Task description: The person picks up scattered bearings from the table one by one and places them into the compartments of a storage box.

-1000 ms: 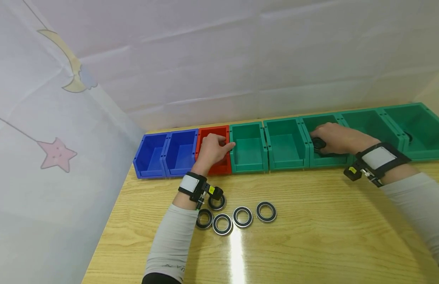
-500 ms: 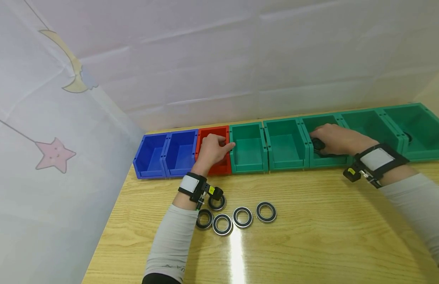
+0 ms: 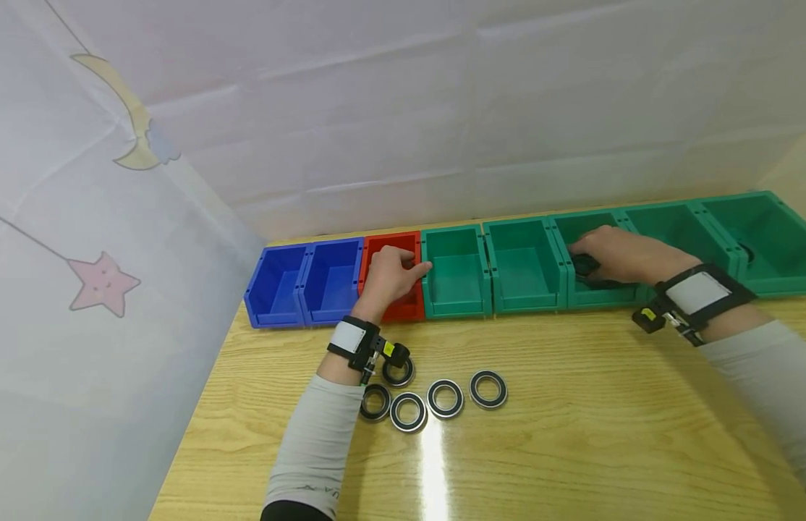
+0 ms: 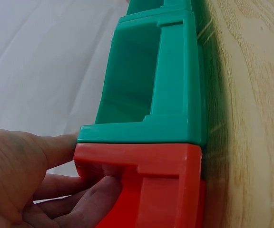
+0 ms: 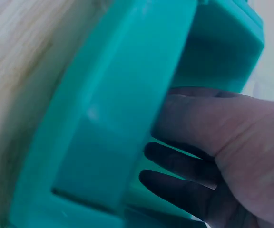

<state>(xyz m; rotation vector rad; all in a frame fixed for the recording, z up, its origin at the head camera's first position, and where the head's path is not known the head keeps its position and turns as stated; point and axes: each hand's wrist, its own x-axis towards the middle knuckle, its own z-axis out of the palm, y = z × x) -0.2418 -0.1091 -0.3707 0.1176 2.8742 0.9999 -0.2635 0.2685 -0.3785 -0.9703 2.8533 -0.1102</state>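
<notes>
In the head view my left hand (image 3: 388, 273) reaches over the red bin (image 3: 403, 312). Its fingers are inside, while the thumb lies against the edge shared with the neighbouring green bin (image 3: 456, 307); the left wrist view shows this grip on the wall. My right hand (image 3: 614, 253) dips into another green bin (image 3: 575, 295). A dark, roundish shape (image 3: 584, 265) shows under its fingers, too shadowed to identify. In the right wrist view the bin's front wall (image 5: 108, 104) hides the thumb tip, and the other fingers are spread in shadow.
Several black-sealed ball bearings (image 3: 488, 389) lie flat on the wooden table (image 3: 572, 449) before the bins. Two blue bins (image 3: 277, 286) stand at the row's left end, more green bins (image 3: 777, 282) at its right. One of those holds a dark ring (image 3: 747, 253).
</notes>
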